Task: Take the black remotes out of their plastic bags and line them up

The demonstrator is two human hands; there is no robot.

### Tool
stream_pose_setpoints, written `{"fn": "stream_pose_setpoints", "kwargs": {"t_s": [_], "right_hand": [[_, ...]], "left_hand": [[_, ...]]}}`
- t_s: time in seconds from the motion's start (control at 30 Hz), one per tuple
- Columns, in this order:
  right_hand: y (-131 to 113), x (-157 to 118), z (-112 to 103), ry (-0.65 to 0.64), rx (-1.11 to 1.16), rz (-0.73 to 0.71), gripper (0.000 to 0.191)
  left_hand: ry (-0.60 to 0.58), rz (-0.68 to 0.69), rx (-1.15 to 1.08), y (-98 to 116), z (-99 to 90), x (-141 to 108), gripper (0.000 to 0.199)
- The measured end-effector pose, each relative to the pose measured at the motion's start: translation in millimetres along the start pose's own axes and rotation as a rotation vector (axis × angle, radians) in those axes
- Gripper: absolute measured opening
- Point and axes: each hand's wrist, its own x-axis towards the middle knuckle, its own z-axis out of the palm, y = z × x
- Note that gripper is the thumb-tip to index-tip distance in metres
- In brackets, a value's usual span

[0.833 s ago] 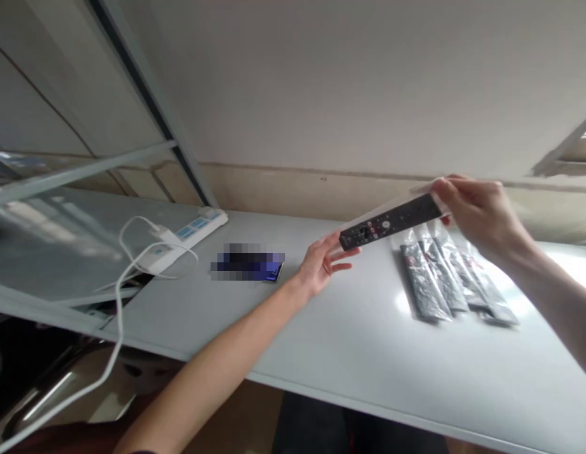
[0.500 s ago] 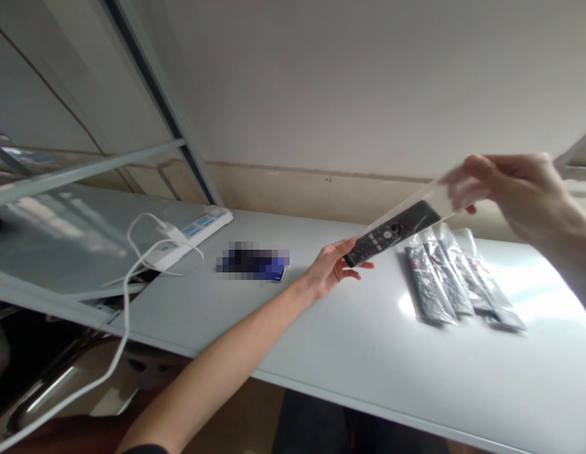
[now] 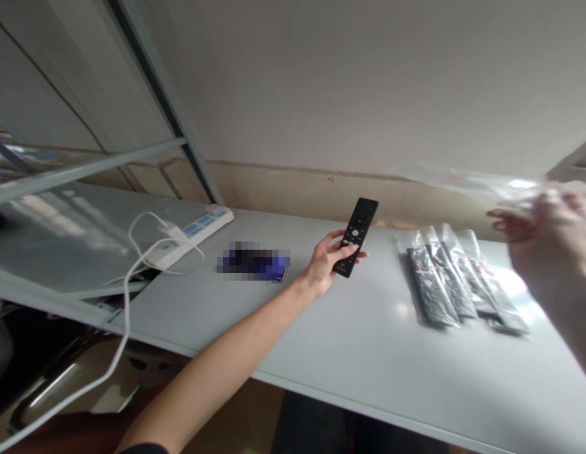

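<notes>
A bare black remote control [image 3: 360,221] with a white centre button is gripped in my left hand [image 3: 324,263], my thumb across its lower buttons. It is held up above the table, top end tilted away. My right hand [image 3: 541,230], smeared by motion at the far right, has a clear plastic bag [image 3: 482,183] pinched in its fingers. The bag trails out to the left and looks flat. Below and left of that hand, several bagged remote controls [image 3: 430,287] lie side by side on the table.
The grey table [image 3: 350,353] runs along a wall. On its left lie a blurred-out phone [image 3: 252,261] and a white power strip [image 3: 193,236] with a charger and white cable [image 3: 126,315]. A metal frame post [image 3: 174,120] rises at the left.
The remote has come out of its plastic bag and now points more upright in my left hand. My right hand has moved to the right and slightly down with the bag.
</notes>
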Motion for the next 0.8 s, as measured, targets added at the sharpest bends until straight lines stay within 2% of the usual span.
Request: {"fn": "stream_pose_setpoints", "kwargs": {"t_s": [0.03,0.1,0.17,0.2,0.27,0.37,0.5,0.63,0.8], "right_hand": [[3.8,-25.0,12.2,0.006,0.139,0.183,0.03],[7.5,-73.7,37.1,-0.087,0.294,0.409,0.045],[8.5,-109.4,55.7,-0.166,0.32,0.512,0.047],[9.0,-120.6,61.0,-0.201,0.288,0.514,0.048],[10.8,-130.5,63.5,-0.31,0.166,0.437,0.05],[15.2,-128.3,55.4,-0.476,-0.066,0.25,0.052],[19.8,-122.6,45.3,-0.582,-0.366,0.007,0.049],[26.6,-117.3,39.5,-0.619,-0.609,-0.227,0.058],[37.3,-106.3,35.6,-0.603,-0.72,-0.283,0.064]], "left_hand": [[-0.037,-0.02,0.014,0.1,1.3,-1.7,0.072],[-0.084,-0.044,0.047,0.4,3.6,-4.6,0.074],[-0.078,-0.048,0.089,0.6,4.5,-5.9,0.071],[-0.064,-0.044,0.114,0.5,4.2,-5.7,0.066],[-0.03,-0.019,0.166,-0.7,2.4,-4.1,0.058],[0.014,0.03,0.23,-4.1,-2.2,-1.0,0.049],[0.08,0.103,0.421,-9.3,-6.3,0.4,0.039],[0.157,0.239,0.761,-14.4,-8.5,1.1,0.057],[0.221,0.194,1.125,-18.5,-13.1,0.7,0.085]]}}
